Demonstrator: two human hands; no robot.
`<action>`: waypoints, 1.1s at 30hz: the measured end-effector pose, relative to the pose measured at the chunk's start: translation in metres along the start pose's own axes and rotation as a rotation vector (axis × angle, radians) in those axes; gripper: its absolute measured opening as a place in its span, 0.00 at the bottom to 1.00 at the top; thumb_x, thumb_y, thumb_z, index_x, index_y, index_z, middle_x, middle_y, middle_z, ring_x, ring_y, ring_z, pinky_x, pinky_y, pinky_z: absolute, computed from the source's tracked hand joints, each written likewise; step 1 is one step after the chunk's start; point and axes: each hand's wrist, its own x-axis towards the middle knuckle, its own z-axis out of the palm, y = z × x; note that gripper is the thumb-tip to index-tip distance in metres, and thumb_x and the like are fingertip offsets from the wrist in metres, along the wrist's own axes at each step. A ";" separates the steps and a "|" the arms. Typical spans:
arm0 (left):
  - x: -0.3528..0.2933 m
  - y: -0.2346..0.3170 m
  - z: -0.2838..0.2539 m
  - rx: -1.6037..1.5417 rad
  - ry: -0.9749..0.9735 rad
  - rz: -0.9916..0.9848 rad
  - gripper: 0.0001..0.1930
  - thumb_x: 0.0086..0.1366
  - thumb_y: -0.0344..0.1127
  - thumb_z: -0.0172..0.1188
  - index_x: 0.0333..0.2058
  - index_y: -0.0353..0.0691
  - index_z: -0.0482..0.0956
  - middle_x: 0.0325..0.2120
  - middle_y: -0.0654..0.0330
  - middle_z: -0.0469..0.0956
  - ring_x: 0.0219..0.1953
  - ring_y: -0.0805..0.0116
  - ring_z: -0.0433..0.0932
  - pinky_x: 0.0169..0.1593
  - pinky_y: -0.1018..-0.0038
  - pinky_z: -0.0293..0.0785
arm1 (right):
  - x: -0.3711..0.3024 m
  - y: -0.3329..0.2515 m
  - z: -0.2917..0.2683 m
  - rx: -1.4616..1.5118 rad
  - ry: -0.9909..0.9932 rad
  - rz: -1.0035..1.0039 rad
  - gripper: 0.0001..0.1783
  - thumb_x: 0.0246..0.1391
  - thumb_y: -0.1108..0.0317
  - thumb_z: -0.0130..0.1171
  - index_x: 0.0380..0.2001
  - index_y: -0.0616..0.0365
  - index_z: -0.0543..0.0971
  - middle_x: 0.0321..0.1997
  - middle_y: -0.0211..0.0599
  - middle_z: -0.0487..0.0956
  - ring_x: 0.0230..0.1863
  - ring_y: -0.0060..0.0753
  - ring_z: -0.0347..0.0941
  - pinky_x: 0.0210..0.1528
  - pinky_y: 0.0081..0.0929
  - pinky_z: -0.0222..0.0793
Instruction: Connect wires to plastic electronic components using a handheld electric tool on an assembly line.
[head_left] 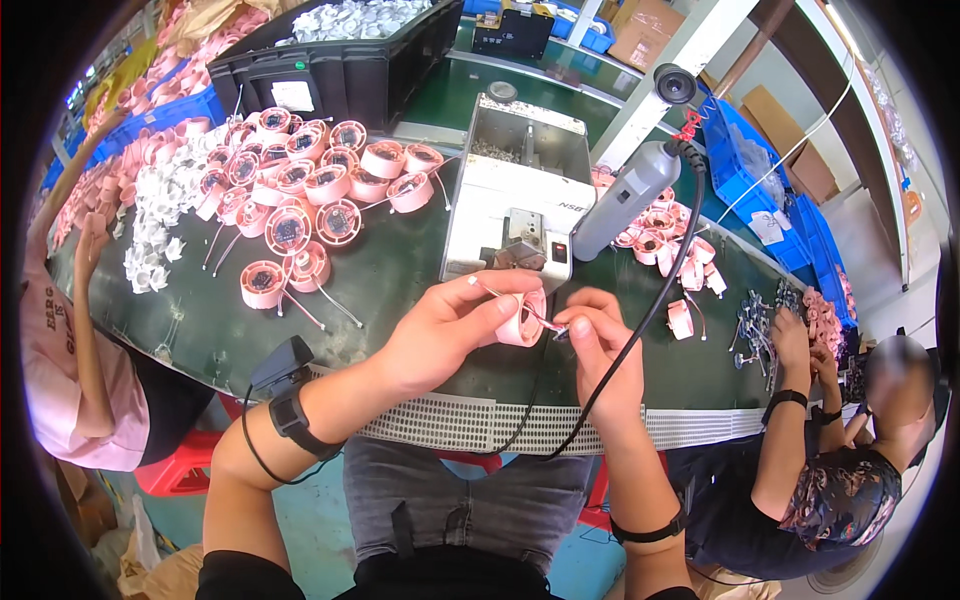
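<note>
My left hand [448, 328] is closed around a pink ring-shaped housing [522, 328], thumb and fingers on its side. A thin wire with a small white plug sticks out past those fingers. To the right of the housing, my right hand [606, 352] pinches a small dark part [560, 333] on short wires that run toward the ring; its exact kind is hidden by the fingertips. Just beyond both hands stands a white screw feeder [505, 205] with loose screws in its open top. A grey electric screwdriver [628, 200] hangs upright beside the feeder.
Pink housings with round circuit boards [290, 230] are heaped at left, beside white plastic pieces [160, 215]. A black crate [320, 95] stands behind them. More housings [660, 235] lie right of the screwdriver. A black cable [660, 300] crosses near my right hand. Co-workers sit at both sides.
</note>
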 end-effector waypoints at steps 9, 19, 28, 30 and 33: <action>-0.005 0.000 0.003 -0.016 -0.144 0.002 0.23 0.71 0.31 0.48 0.63 0.36 0.60 0.53 0.59 0.71 0.53 0.74 0.69 0.57 0.75 0.66 | -0.002 -0.018 0.017 0.225 0.049 0.122 0.12 0.46 0.81 0.67 0.37 0.65 0.81 0.31 0.36 0.80 0.31 0.25 0.77 0.34 0.20 0.75; -0.008 0.001 0.006 -0.028 -0.220 -0.043 0.27 0.73 0.34 0.45 0.67 0.39 0.51 0.62 0.62 0.61 0.58 0.73 0.64 0.58 0.72 0.64 | 0.002 -0.019 0.013 -0.142 -0.009 -0.128 0.15 0.37 0.78 0.72 0.33 0.58 0.84 0.38 0.37 0.75 0.37 0.31 0.76 0.36 0.26 0.73; -0.006 -0.003 0.002 -0.012 -0.213 -0.052 0.29 0.73 0.33 0.45 0.68 0.39 0.48 0.61 0.61 0.61 0.58 0.73 0.64 0.57 0.74 0.64 | 0.013 -0.019 0.014 -0.183 -0.093 -0.170 0.14 0.37 0.76 0.72 0.32 0.57 0.83 0.42 0.37 0.75 0.40 0.35 0.78 0.41 0.30 0.75; -0.007 -0.003 0.001 -0.029 -0.206 -0.055 0.29 0.73 0.33 0.45 0.68 0.39 0.47 0.61 0.61 0.60 0.58 0.72 0.64 0.58 0.74 0.64 | 0.011 -0.020 0.014 -0.240 -0.098 -0.158 0.16 0.38 0.78 0.71 0.35 0.58 0.82 0.43 0.38 0.75 0.42 0.35 0.78 0.43 0.29 0.76; -0.005 -0.003 0.004 0.036 -0.241 -0.017 0.31 0.72 0.31 0.46 0.69 0.39 0.44 0.62 0.60 0.59 0.60 0.72 0.62 0.59 0.73 0.63 | 0.005 -0.013 0.020 0.011 -0.040 -0.013 0.22 0.42 0.80 0.68 0.45 0.62 0.77 0.43 0.41 0.76 0.43 0.34 0.78 0.44 0.28 0.77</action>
